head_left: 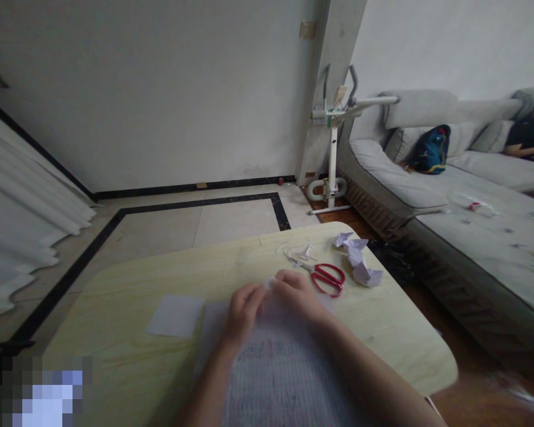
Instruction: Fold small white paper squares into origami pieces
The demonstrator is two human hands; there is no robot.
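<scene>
My left hand (242, 311) and my right hand (300, 293) meet over a sheet of lined paper (285, 367) on a pale wooden table (129, 290). Both hands have their fingers closed, pinching the paper's far edge where a small white fold shows. Red-handled scissors (326, 277) lie just right of my right hand. A small white paper square (175, 316) lies flat to the left of my left hand.
Folded and crumpled white paper pieces (358, 258) and thin paper strips (296, 250) lie at the table's far right. A grey sofa (449, 196) with a blue bag (429, 149) stands to the right, with a person sitting at its far end. An exercise machine (333, 142) stands by the wall.
</scene>
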